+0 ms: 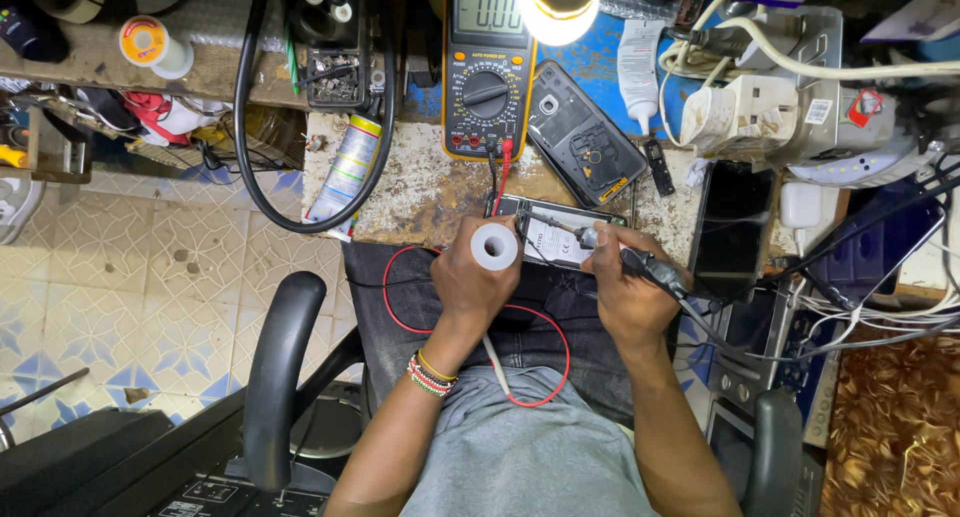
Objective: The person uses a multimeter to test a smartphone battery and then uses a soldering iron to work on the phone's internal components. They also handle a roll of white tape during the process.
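The opened phone (560, 235) lies face down at the near edge of my workbench (420, 192), back cover off, its innards showing. It sits directly ahead of me, just past my lap.

My right hand (625, 287) is closed around the dark handle of a soldering iron (640, 265). The iron's tip points toward 10 o'clock and rests over the upper part of the opened phone. Its cable leaves the handle toward 4 o'clock.

My left hand (475, 277) is clamped on a white spool of solder wire (494, 246), hollow core facing up. The spool sits at the phone's 9 o'clock edge, just beside it. A beaded bracelet (430, 374) circles this wrist.

A red lead (540, 377) loops across my lap and runs up toward 12 o'clock to a yellow digital multimeter (487, 67), which stands well beyond the phone. At 1 o'clock from the phone lies a removed black back cover (585, 137), tilted. A lit bulb (558, 7) hangs just beside the multimeter's display at its 3 o'clock side.

At 3 o'clock from the phone, a second dark handset (733, 232) lies flat. A spray can (345, 172) lies at 10 o'clock, inside a loop of thick black hose (243, 127). A second solder spool (150, 45) stands at far 10 o'clock.
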